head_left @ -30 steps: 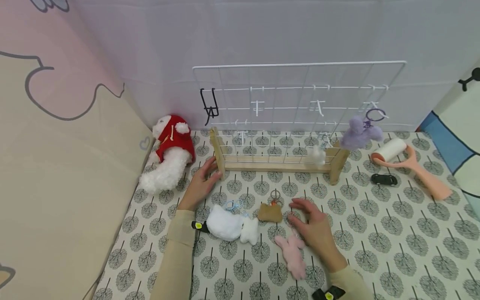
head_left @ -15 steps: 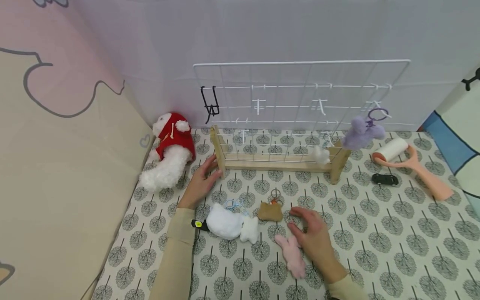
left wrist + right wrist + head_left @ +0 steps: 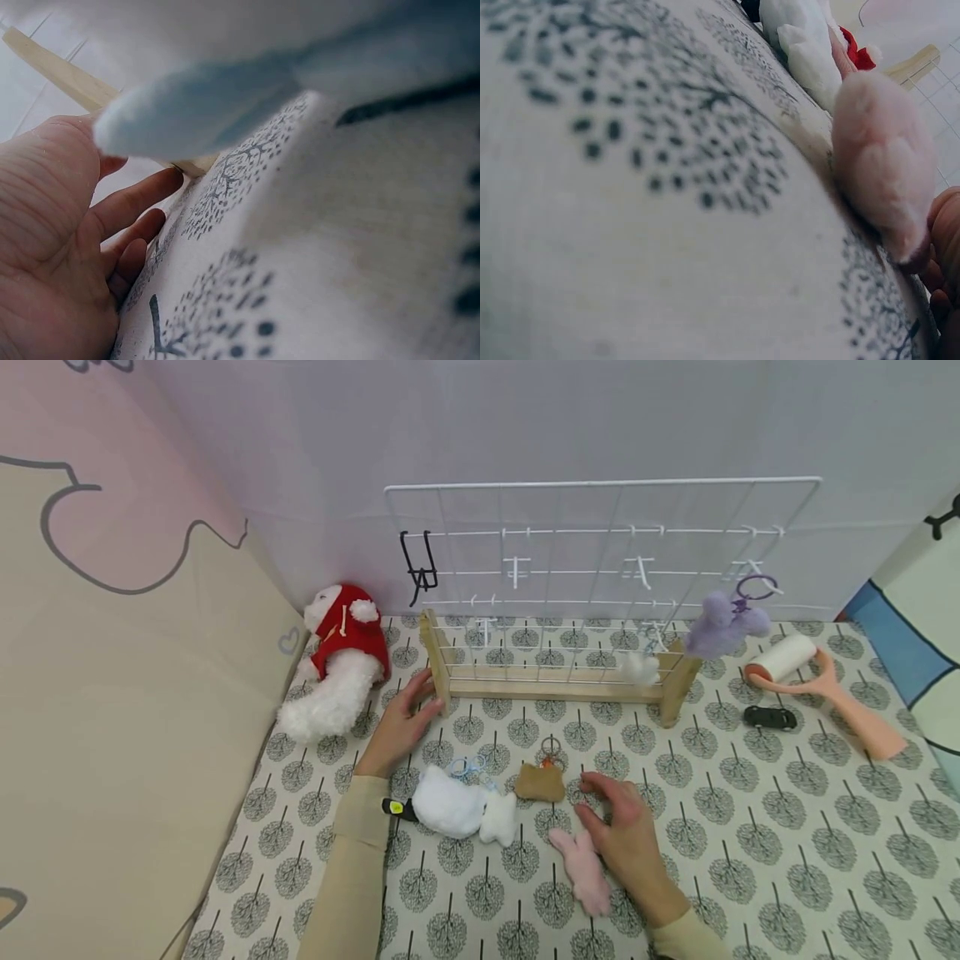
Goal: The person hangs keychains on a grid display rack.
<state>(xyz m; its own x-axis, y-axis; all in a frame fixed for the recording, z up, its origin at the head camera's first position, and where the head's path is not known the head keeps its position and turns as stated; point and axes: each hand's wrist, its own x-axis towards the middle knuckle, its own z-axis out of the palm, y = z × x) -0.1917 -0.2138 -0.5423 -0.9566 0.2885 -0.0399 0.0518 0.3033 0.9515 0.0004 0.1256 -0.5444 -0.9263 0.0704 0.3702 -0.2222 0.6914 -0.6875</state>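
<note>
In the head view my left hand [image 3: 399,727] rests on the cloth beside the left wooden foot [image 3: 435,664] of a white wire grid rack [image 3: 570,572]. Its fingers lie relaxed against the foot or very near it. My right hand [image 3: 626,835] lies loosely curved, holding nothing, beside a pink plush rabbit [image 3: 582,870]. A tan plush charm [image 3: 540,782] with a ring lies left of its fingertips. Between my forearms sits a white plush charm [image 3: 448,802], with a smaller white plush piece [image 3: 498,818] touching it. The right wrist view shows the rabbit [image 3: 885,157] close up.
A purple plush charm [image 3: 723,625] and a small white charm [image 3: 640,668] hang on the rack among several hooks. A white toy in red clothing [image 3: 348,635] stands left. A lint roller [image 3: 783,660] and a small black object [image 3: 769,717] lie right.
My right hand has shifted slightly toward me and then stayed there. My left hand keeps its place by the rack's foot. The head view has tilted a little.
</note>
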